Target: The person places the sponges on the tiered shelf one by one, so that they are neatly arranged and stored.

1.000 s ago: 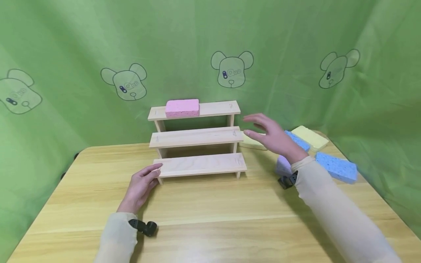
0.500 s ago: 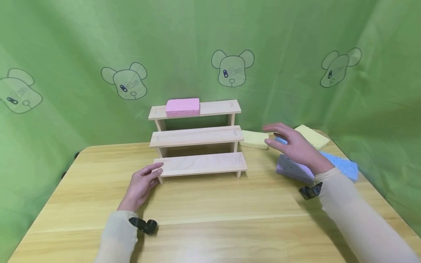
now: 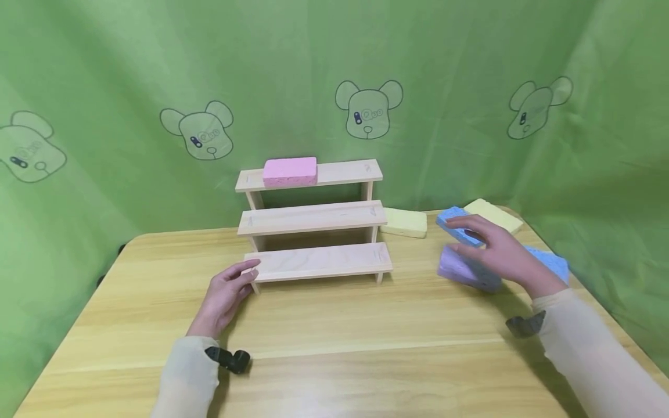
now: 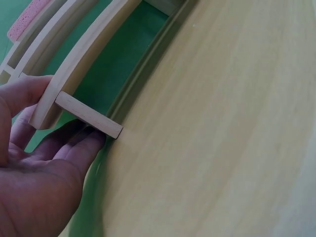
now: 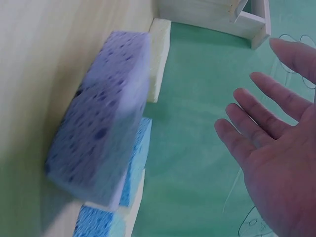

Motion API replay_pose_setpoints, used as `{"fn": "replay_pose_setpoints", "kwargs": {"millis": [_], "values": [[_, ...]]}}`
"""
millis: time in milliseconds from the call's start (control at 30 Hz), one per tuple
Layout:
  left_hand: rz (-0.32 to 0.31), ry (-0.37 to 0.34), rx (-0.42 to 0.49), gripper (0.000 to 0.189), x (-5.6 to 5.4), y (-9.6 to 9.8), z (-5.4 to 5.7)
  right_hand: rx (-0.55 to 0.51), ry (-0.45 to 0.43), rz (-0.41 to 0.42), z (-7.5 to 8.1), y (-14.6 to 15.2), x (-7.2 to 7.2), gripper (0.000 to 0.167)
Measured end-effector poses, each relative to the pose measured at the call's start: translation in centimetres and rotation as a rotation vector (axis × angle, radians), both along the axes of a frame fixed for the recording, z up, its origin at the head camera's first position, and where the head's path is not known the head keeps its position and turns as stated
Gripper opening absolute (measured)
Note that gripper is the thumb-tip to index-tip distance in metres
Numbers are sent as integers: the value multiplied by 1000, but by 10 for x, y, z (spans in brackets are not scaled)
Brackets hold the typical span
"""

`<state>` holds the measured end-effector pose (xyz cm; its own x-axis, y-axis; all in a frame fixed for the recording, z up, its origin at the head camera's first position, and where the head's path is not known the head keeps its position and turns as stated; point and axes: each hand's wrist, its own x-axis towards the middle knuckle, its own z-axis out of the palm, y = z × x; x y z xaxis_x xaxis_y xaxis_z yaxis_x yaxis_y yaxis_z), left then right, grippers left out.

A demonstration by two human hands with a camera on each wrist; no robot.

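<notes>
Wooden shelf (image 3: 313, 218) stands near the middle of what we see from the head, before a creased green curtain (image 3: 292, 52) and on a table (image 3: 334, 342) with streaky yellowish grain. Its three pale, flat boards rise in steps towards the back. We count six oblong sponges: a pink sponge (image 3: 290, 172) on the top step, a yellow sponge (image 3: 406, 223) by the shelf's right side, and, further right, a pitted purple sponge (image 3: 460, 267), two blue ones and another yellow. Bear-head prints (image 3: 368, 113) on the curtain carry tiny lettering we cannot make out. We see the left hand (image 3: 222, 296) pinching the left end of the lowest step. The right hand (image 3: 496, 249) hovers over the purple sponge, fingers apart and relaxed, holding nothing.
</notes>
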<state>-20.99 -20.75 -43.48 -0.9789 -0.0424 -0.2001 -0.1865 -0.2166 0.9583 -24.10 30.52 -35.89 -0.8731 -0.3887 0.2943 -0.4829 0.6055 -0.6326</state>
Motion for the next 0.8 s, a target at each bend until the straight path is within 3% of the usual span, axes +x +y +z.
{"fn": "replay_pose_setpoints", "kwargs": {"millis": [367, 800], "values": [[8, 14, 16, 30, 0, 2, 1, 64, -115, -80, -11, 28, 21, 52], [17, 18, 19, 26, 0, 1, -1, 139, -67, -127, -23, 47, 28, 56]]}}
